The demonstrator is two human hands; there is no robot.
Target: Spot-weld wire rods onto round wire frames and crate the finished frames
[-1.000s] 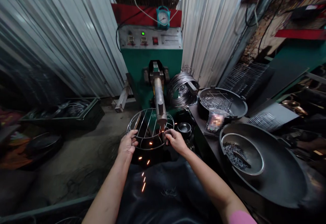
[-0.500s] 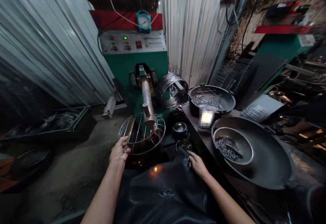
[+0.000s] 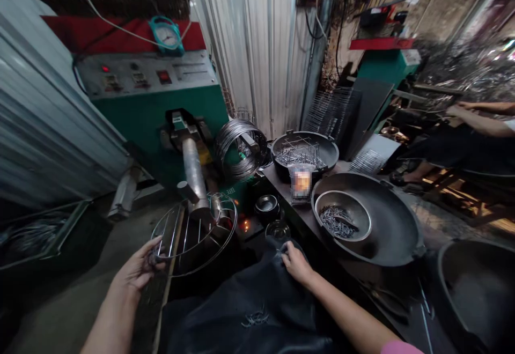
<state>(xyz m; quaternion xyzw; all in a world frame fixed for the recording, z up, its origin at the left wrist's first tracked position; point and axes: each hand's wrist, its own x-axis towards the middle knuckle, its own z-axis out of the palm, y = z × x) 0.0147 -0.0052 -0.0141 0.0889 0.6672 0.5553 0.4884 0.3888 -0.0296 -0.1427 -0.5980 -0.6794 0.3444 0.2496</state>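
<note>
My left hand (image 3: 140,268) is closed on the near left rim of a round wire rack (image 3: 231,236), with straight bars across it. The rack sits at the metal cylinder arm (image 3: 195,174) of a green welding machine (image 3: 161,115); the exact contact point cannot be made out. My right hand (image 3: 295,264) has its fingers pinched together at the raised edge of a black apron (image 3: 225,300), beside a small glass bowl (image 3: 277,229). What those fingers hold is too small to tell. Several short wire pieces (image 3: 256,318) lie on the apron.
To the right stand a wide black pan (image 3: 396,225) with a metal bowl (image 3: 368,217) of short wires, and another pan (image 3: 332,153) of wire parts. A wire coil (image 3: 223,147) hangs by the machine. Another person's arm (image 3: 478,118) shows far right.
My view has turned right, bringing another person into sight. The machine's green light has gone out and a red one is lit. Sparks now glow beside the rack. Both hands keep their holds.
</note>
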